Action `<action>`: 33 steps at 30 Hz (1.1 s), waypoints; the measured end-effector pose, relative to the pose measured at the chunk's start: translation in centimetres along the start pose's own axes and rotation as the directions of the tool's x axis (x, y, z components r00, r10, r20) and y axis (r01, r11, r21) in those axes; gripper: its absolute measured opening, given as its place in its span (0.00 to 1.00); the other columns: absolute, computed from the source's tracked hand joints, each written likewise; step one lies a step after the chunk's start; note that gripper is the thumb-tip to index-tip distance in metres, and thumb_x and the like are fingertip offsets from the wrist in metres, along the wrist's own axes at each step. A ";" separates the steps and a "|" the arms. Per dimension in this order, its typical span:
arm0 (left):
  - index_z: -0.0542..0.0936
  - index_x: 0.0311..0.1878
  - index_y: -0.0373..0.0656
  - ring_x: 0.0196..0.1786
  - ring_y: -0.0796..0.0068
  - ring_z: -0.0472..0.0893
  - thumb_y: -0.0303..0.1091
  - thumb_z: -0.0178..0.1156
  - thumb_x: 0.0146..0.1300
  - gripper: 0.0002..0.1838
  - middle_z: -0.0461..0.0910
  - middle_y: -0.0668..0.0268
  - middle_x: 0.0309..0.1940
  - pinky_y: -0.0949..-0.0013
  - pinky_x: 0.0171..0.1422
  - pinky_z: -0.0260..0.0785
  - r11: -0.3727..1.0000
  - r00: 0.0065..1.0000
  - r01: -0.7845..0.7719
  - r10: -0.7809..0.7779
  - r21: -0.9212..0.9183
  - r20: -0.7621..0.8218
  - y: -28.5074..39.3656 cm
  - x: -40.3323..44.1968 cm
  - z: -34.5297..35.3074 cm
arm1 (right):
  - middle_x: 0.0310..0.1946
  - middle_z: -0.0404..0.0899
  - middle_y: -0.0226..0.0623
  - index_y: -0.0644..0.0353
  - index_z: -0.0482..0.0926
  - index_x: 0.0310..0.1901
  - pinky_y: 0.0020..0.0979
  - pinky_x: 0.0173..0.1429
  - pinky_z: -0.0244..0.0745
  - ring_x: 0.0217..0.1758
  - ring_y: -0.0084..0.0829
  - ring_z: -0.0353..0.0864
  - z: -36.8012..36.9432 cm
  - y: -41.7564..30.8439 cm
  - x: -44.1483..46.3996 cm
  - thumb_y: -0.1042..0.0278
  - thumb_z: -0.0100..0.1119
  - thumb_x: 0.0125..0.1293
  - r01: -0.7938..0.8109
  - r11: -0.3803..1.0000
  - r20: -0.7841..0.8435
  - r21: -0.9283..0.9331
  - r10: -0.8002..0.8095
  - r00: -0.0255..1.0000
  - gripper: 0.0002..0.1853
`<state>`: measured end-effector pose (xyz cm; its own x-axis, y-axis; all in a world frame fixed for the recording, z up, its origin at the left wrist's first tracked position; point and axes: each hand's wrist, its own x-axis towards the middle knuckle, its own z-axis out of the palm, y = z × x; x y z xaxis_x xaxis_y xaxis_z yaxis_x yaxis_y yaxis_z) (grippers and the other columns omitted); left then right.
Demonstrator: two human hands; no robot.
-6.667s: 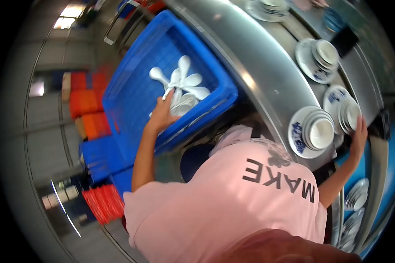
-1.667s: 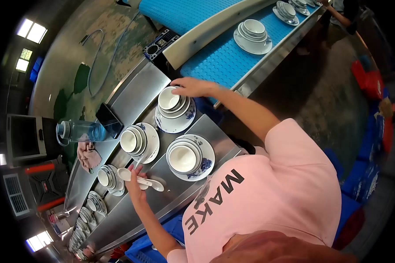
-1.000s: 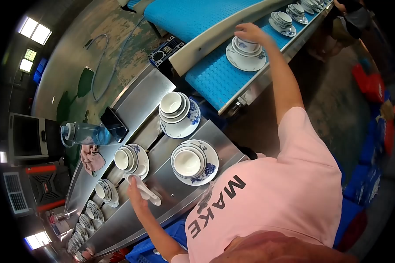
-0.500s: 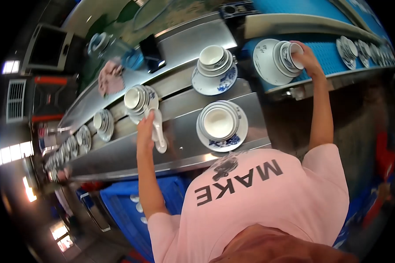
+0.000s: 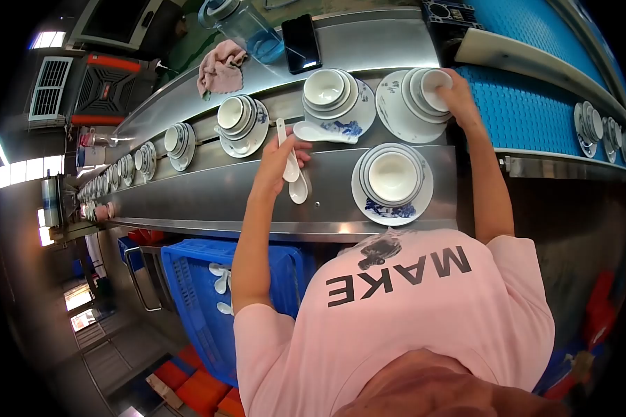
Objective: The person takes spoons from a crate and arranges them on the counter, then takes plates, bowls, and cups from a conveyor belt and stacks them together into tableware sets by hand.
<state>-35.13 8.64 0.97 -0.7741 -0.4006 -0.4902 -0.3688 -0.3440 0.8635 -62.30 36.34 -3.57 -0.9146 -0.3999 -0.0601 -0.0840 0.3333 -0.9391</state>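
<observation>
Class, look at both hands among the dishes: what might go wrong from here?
The left hand holds spoons pointing different ways; one might slip onto the metal counter. The right hand has only the top bowl of a stack beside the blue belt; a knock could topple it.

One pale pink cloth T-shirt (image 5: 396, 316), short-sleeved; bold black capitals (image 5: 378, 283) read "MAKE"; irregular dark grey print (image 5: 380, 252) sits at their eleven o'clock.

We see a tableware workshop, conveyor belt (image 5: 528, 111) at the right edge of a steel counter (image 5: 222, 191), bowl-and-plate sets (image 5: 393, 179) in a row, plastic crate (image 5: 193, 306) below the front edge
</observation>
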 end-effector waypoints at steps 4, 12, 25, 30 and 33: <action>0.65 0.56 0.33 0.29 0.76 0.77 0.33 0.49 0.63 0.20 0.77 0.58 0.34 0.77 0.32 0.70 0.999 0.999 -0.027 0.027 0.029 -0.021 0.0 0.0 -0.5 | 0.43 0.76 0.40 0.63 0.70 0.53 0.28 0.50 0.67 0.45 0.30 0.73 -1.9 -2.3 -1.3 0.65 0.51 0.58 -0.083 0.996 0.162 0.036 0.076 0.984 0.21; 0.71 0.48 0.35 0.33 0.75 0.77 0.31 0.52 0.60 0.15 0.77 0.62 0.33 0.75 0.39 0.70 0.963 0.996 -0.042 0.060 0.265 -0.061 1.5 -1.2 -0.9 | 0.45 0.75 0.40 0.61 0.65 0.59 0.26 0.47 0.71 0.46 0.24 0.73 -5.0 -4.3 -4.6 0.60 0.53 0.61 -0.165 0.979 0.414 0.118 0.102 0.904 0.26; 0.74 0.38 0.35 0.25 0.80 0.74 0.32 0.56 0.56 0.11 0.76 0.65 0.25 0.77 0.29 0.66 0.846 0.997 0.057 -0.072 0.530 0.008 0.9 -2.0 -1.8 | 0.40 0.78 0.50 0.64 0.74 0.48 0.38 0.49 0.72 0.46 0.45 0.77 -40.3 11.6 0.6 0.55 0.62 0.47 -0.671 0.587 -0.865 -0.453 -0.105 0.491 0.28; 0.75 0.31 0.40 0.21 0.82 0.70 0.36 0.55 0.57 0.09 0.72 0.70 0.19 0.78 0.26 0.61 0.837 0.995 0.084 -0.099 0.540 -0.001 0.2 -1.3 -2.4 | 0.40 0.78 0.44 0.68 0.74 0.47 0.33 0.45 0.71 0.42 0.34 0.78 -43.5 18.3 1.8 0.63 0.66 0.42 -0.354 0.920 -0.538 -0.168 0.216 0.815 0.28; 0.74 0.29 0.41 0.19 0.82 0.69 0.37 0.54 0.59 0.10 0.71 0.70 0.17 0.77 0.23 0.58 0.856 0.999 0.051 -0.051 0.515 -0.015 0.1 -0.9 -2.4 | 0.41 0.78 0.41 0.67 0.73 0.49 0.32 0.43 0.71 0.40 0.32 0.77 -40.0 14.7 0.1 0.58 0.60 0.51 -0.355 0.876 -0.458 -0.327 0.181 0.870 0.26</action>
<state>-33.24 6.97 1.25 -0.7465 -0.3951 -0.5354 -0.6203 0.1221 0.7748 -79.43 75.32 -3.88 -0.9923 0.1037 -0.0674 0.1214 0.7129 -0.6907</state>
